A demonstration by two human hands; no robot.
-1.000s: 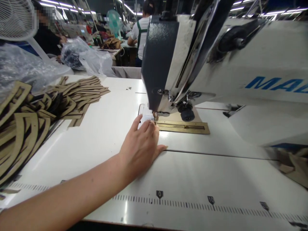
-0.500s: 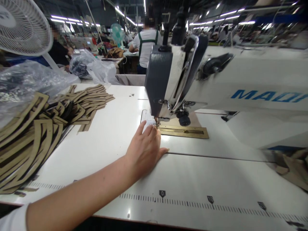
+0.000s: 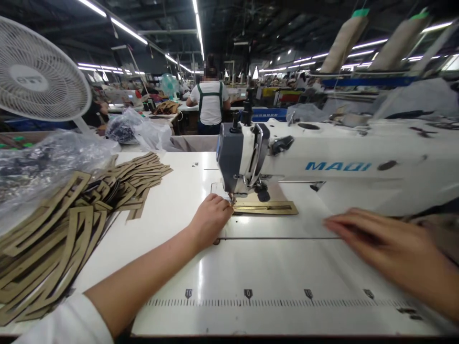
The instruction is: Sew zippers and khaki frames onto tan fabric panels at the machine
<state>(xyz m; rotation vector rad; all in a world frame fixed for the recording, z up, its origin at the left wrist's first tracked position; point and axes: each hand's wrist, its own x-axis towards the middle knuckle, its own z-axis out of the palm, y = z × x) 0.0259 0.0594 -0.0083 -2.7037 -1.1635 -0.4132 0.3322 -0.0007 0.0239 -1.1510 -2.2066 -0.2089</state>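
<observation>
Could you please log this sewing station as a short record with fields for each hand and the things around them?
left hand: fingers curled at the needle of the sewing machine, touching the tan strip
right hand: open, blurred, over the table; holds nothing
left of table: stack of tan cut pieces, plastic bags, fan
background: a person standing, back turned

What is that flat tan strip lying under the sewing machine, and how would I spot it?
Find the big white sewing machine on the white table. Right beneath its grey head, by the left hand, lies the tan strip. Unlike the curved tan pieces heaped at the far left, it lies alone, straight, with a dark slot lengthwise.
</observation>
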